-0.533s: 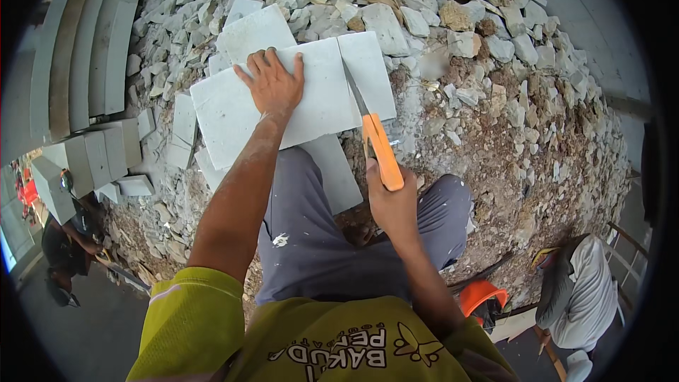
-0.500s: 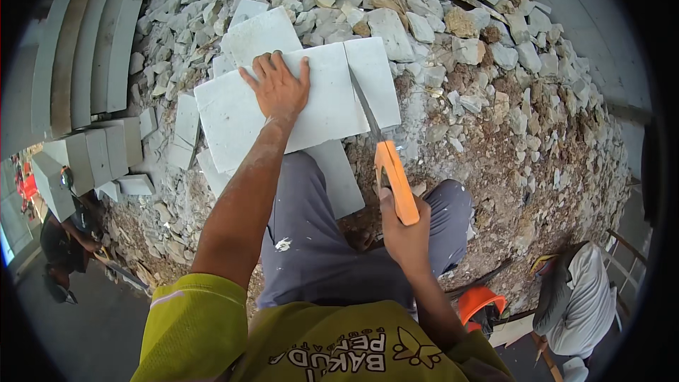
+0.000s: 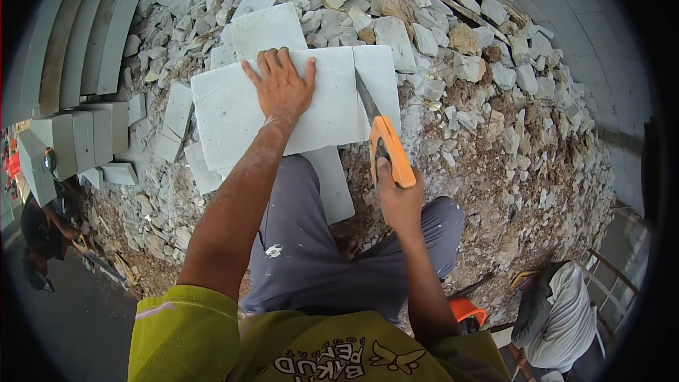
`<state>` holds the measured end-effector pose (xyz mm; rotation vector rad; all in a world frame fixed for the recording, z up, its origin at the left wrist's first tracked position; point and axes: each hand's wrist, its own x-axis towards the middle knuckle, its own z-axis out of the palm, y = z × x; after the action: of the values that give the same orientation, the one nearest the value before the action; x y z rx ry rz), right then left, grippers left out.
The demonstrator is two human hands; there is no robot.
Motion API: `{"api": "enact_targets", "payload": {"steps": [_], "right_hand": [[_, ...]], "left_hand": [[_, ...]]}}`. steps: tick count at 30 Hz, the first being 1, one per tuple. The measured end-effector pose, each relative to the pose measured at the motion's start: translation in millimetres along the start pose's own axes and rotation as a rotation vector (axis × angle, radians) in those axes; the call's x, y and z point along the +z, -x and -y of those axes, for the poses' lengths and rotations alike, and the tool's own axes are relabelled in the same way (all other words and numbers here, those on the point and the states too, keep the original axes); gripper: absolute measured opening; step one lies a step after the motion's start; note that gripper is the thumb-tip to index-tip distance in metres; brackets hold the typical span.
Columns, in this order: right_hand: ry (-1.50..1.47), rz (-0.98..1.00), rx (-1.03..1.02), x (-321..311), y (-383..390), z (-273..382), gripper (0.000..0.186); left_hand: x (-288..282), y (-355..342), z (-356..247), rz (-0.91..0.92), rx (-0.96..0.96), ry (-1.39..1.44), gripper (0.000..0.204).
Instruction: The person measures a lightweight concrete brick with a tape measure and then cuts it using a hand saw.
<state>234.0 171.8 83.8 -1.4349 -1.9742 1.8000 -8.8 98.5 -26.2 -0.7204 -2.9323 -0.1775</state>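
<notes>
A white block [image 3: 233,113] is pressed under the left hand [image 3: 286,92], and a saw [image 3: 392,143] is held in the right hand [image 3: 402,198].
The block is laid across a lower slab [image 3: 329,184] on the rubble [image 3: 495,170], its near edge placed by the left knee [image 3: 300,180]. The left hand is spread wide and flat near the block's far edge, with nothing clasped. The orange handle [image 3: 404,170] is wrapped by the right hand beyond the near edge; the blade [image 3: 366,99] is lined up with a narrow cut close to the block's right edge. 2 other people are seen, 1 [image 3: 46,223] by the rubble's left edge.
</notes>
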Motion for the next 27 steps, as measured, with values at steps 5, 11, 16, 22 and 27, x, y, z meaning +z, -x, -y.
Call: {"api": "enact_targets", "payload": {"steps": [5,11,16,22,27], "right_hand": [[-0.004,0.008,-0.045,15,29,3,0.034],[-0.012,-0.027,-0.058,-6,7,2,0.031],[0.068,-0.02,-0.06,14,31,4,0.032],[0.068,0.004,-0.054,-12,20,8,0.035],[0.063,-0.087,-0.119,21,26,-6,0.034]], "left_hand": [[7,7,18,-0.001,-0.028,-0.044,0.06],[-1,1,-4,-0.025,0.022,0.004,0.062],[14,4,20,-0.047,0.016,-0.057,0.059],[10,4,2,-0.047,0.022,-0.029,0.061],[18,11,10,-0.02,0.028,-0.022,0.061]]}}
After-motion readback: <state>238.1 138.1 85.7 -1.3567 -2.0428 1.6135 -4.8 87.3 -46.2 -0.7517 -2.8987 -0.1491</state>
